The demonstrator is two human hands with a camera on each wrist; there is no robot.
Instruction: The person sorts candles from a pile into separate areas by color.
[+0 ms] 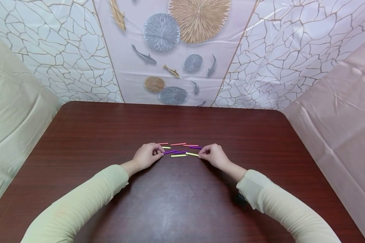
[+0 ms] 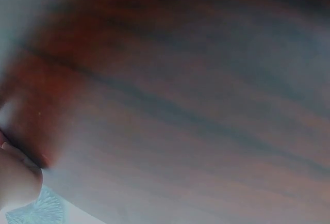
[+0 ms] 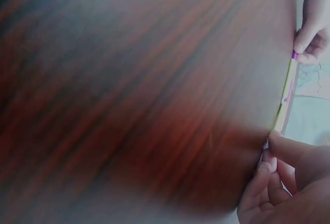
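Short, slim crayons in red, yellow and purple lie in loose rows on the table, seen in the head view. My left hand [image 1: 148, 155] pinches the left end of a purple crayon [image 1: 170, 152] between thumb and fingers. At the right side, my right hand [image 1: 214, 156] pinches the right end of a yellow crayon [image 1: 192, 154]. Another yellow crayon [image 1: 178, 155] lies just left of it, and a second purple crayon [image 1: 181, 152] is behind. Three red crayons [image 1: 177, 144] form the back row. A yellow crayon [image 1: 166, 147] and a purple crayon [image 1: 196, 147] are partly hidden by the hands.
The dark brown wooden table [image 1: 170, 195] spreads out around both hands. Behind it hangs a patterned cloth [image 1: 176, 81], with pale cloth [image 1: 337, 111] at the sides. The left wrist view shows mostly blurred tabletop.
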